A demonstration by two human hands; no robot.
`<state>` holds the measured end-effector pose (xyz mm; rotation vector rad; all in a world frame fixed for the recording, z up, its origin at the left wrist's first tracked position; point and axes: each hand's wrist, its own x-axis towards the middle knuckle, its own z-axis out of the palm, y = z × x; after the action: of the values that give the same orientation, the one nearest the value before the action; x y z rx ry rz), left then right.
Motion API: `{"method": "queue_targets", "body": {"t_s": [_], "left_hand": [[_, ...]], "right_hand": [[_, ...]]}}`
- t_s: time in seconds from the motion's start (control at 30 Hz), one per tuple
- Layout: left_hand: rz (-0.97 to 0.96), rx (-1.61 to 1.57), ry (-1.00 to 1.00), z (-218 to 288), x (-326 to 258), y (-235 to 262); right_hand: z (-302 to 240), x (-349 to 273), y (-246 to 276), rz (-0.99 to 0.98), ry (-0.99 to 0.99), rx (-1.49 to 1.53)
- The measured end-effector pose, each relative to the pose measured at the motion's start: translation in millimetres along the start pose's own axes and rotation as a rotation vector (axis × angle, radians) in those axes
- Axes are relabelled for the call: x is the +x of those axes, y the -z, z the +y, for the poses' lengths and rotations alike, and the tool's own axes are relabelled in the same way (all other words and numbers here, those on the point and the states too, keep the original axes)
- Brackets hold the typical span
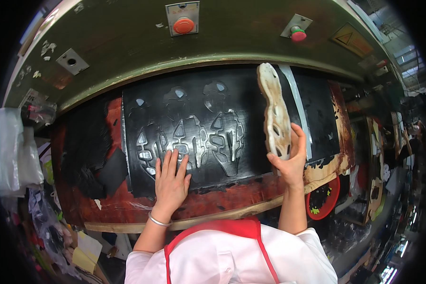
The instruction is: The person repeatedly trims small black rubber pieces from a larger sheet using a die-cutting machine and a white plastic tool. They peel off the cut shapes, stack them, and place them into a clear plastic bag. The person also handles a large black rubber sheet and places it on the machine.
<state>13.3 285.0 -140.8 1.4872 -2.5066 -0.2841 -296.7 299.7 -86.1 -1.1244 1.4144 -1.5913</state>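
Observation:
A black sheet (184, 177) lies across the work table, with several shoe-sole outlines and cut-out shapes across its left and middle part. My left hand (172, 182) rests flat on it, fingers spread, over the lower end of the outlines on the left. In my right hand (293, 158) is a sole-shaped cutting die (273, 109), pale on its face with brown edges and several openings. My thumb and fingers grip its near end. The die is tilted on edge above the right part of the sheet; whether it touches the sheet I cannot tell.
Behind the table stands a green machine beam (241, 33) with a red button (183, 25) and a pinkish-red button (298, 34). Black scraps (87, 156) cover the table's left end. A red basin (323, 199) sits below the right front edge. Clear plastic bags (16, 151) hang at left.

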Motion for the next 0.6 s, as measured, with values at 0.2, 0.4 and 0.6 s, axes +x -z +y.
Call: {"method": "queue_targets", "body": {"t_s": [0.2,0.4,0.6], "left_hand": [[-0.010,0.010,0.002,-1,11,-1],[0.032,-0.033,0.011,-13,42,1],[0.254,-0.118,-0.007,-36,85,-4]], "right_hand": [[14,6,9,0.018,-0.013,-0.288],[64,43,-21,-0.006,0.197,-0.783],[81,112,-35,-0.046,0.261,-0.767]]}}
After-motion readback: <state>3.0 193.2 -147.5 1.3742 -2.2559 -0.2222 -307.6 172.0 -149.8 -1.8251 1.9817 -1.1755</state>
